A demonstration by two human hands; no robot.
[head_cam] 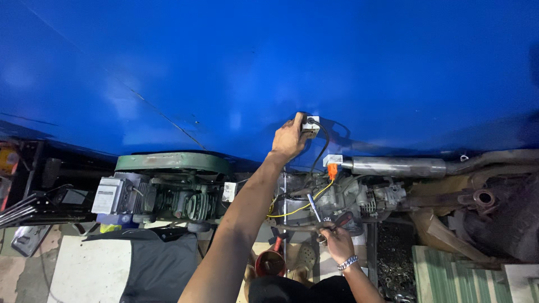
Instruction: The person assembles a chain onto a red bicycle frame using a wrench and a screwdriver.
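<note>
Below the big blue panel (269, 67) we see one red cup (270, 262) whose contents we cannot make out, our left hand (289, 139) closed around one small white box (310, 125) against the panel, and our right hand (336, 237) gripping red-handled pliers (337, 221).

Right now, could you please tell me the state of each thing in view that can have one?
Left hand: raised, grip closed on small white box against the blue panel.
Black cable: hanging from that box.
Right hand: closed on pliers.
Red funnel: upright, untouched.
</note>
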